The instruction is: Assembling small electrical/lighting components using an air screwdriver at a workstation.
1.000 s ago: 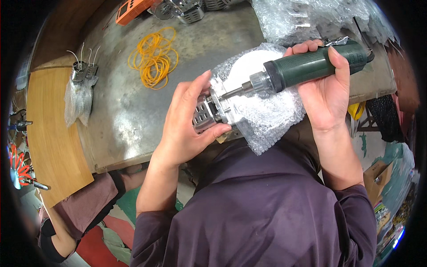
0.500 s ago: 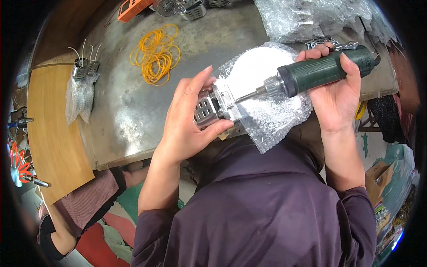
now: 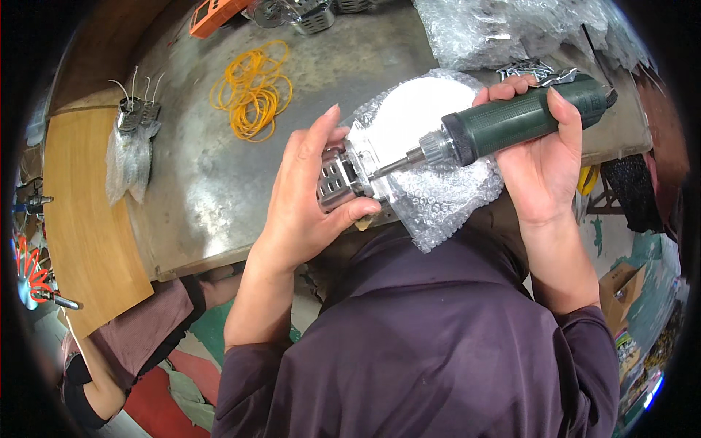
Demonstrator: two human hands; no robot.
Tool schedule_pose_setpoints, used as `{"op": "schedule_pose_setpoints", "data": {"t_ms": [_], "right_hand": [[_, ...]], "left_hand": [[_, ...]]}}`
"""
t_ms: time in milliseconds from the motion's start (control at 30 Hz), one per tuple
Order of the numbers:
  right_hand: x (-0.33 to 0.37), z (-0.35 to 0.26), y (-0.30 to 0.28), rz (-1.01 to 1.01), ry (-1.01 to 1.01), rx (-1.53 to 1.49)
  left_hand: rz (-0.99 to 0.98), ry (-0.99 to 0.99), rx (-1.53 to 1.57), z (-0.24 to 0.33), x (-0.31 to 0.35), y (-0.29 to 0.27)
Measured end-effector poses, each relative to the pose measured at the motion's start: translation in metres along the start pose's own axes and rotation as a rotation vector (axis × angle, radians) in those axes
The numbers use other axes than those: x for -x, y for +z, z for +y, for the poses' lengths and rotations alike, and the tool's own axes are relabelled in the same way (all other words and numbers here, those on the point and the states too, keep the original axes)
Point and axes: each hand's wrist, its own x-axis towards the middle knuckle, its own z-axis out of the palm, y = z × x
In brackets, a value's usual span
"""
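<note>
My left hand (image 3: 299,186) grips a slotted metal housing (image 3: 337,182) with a flat bracket on its right side, thumb below and fingers above. In my right hand (image 3: 544,157) lies a dark green electric screwdriver (image 3: 515,125), held sideways with its bit pointing left. The bit's tip meets the bracket, though the exact contact point is too small to make out. Bubble wrap (image 3: 445,201) surrounds a round white disc (image 3: 416,109) behind the bit, next to the housing.
Orange cord (image 3: 255,95) lies coiled on the metal table (image 3: 197,168). Screws (image 3: 526,71) are heaped beyond the screwdriver, below more bubble wrap (image 3: 496,33). Wired metal parts (image 3: 131,113) stand at the left, near a wooden board (image 3: 91,212). Another person's arm (image 3: 102,372) shows at lower left.
The screwdriver and my right hand have shifted slightly left and down, bringing the bit further across the bracket. My left hand keeps its hold on the housing.
</note>
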Motion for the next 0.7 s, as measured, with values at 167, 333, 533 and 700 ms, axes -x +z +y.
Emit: {"op": "schedule_pose_setpoints", "data": {"t_ms": [167, 333, 533, 700], "right_hand": [[0.0008, 0.0042, -0.0003, 0.013, -0.016, 0.012], [0.0011, 0.0069, 0.0019, -0.004, -0.01, -0.001], [0.0004, 0.0083, 0.0036, -0.005, -0.006, 0.007], [0.002, 0.0097, 0.0018, -0.026, -0.024, 0.01]], "left_hand": [[0.007, -0.029, 0.004, 0.0013, 0.0005, 0.0005], [-0.006, 0.017, -0.031, 0.0016, -0.0008, -0.001], [0.002, 0.03, -0.028, -0.0003, -0.0009, 0.0004], [0.011, 0.024, -0.027, -0.0012, 0.0, 0.0007]]}}
